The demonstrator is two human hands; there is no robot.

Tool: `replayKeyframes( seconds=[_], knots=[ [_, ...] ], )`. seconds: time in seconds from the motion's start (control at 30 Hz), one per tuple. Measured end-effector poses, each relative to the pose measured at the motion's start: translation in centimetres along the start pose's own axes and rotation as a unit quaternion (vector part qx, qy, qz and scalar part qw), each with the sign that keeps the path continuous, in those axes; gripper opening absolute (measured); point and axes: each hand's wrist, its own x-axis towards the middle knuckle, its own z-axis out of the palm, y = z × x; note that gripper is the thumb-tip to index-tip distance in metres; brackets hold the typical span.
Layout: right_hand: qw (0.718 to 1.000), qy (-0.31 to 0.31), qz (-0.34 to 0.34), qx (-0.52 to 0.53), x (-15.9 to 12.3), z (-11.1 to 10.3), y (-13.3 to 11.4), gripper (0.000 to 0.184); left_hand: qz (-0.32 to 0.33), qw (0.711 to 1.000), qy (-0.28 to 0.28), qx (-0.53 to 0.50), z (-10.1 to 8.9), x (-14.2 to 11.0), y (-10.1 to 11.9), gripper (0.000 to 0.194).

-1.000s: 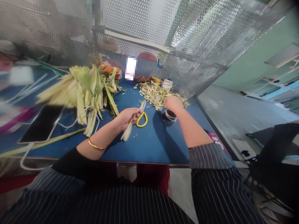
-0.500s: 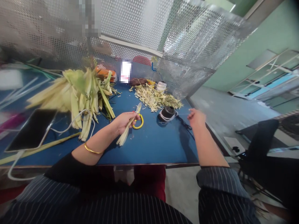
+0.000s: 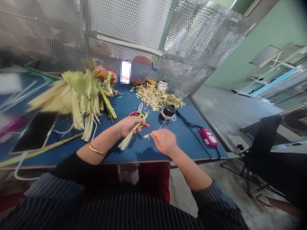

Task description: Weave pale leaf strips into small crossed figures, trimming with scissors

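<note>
My left hand [image 3: 128, 126] is closed around a small bundle of pale corn husk strips [image 3: 126, 141], whose cut ends point toward me. Just beyond it on the blue table lie scissors [image 3: 140, 108] with red and yellow handles, partly covered by the hand and husk. My right hand [image 3: 166, 142] pinches a thin white thread [image 3: 163, 124] to the right of the bundle, apart from it. That thread leads back to a black spool-like cone [image 3: 169, 110] with white loops around its base. The right fingertips are partly hidden by the hand itself.
A heap of long corn husks [image 3: 82, 89] fills the left back, with shredded scraps [image 3: 158, 98] at centre back. A phone [image 3: 35, 131] with a white cable lies left. A magenta power strip [image 3: 209, 137] and black cord lie right. A perforated metal screen [image 3: 134, 25] borders the back.
My right hand has moved left and nearer to me, toward the bundle, bringing the thread along. My left hand stays on the husk bundle. The view has shifted slightly, showing the power strip.
</note>
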Motion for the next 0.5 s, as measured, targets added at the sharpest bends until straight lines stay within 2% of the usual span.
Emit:
replayKeyframes(
  seconds=[0.03,0.1,0.17,0.23,0.37,0.43,0.5],
  knots=[
    [0.999,-0.003,-0.04,-0.009,0.8,0.7,-0.6,0.016,-0.011,1.0,-0.012,-0.002,0.0,0.1,-0.2,0.011],
    [0.994,0.041,-0.105,-0.014,2.3,1.7,-1.4,0.012,-0.037,0.999,-0.02,-0.02,-0.1,0.4,-0.5,0.013],
    [0.987,0.074,-0.143,-0.012,3.5,2.4,-1.7,0.009,-0.071,0.995,-0.026,-0.066,-0.3,0.7,-0.7,0.016],
    [0.984,0.081,-0.159,-0.003,4.1,2.9,-1.7,0.008,-0.099,0.985,-0.048,-0.13,-0.7,1.0,-0.7,0.017],
    [0.991,0.033,-0.124,0.029,4.1,3.4,-1.1,0.012,-0.053,0.97,-0.089,-0.221,-1.9,1.1,0.1,0.016],
    [0.993,-0.011,-0.083,0.079,4.1,3.4,-0.6,0.015,-0.025,0.968,-0.085,-0.236,-2.4,1.0,0.6,0.02],
    [0.982,-0.065,-0.035,0.172,4.4,3.1,0.2,0.016,-0.011,0.968,-0.066,-0.242,-2.8,0.9,1.2,0.022]
  ],
)
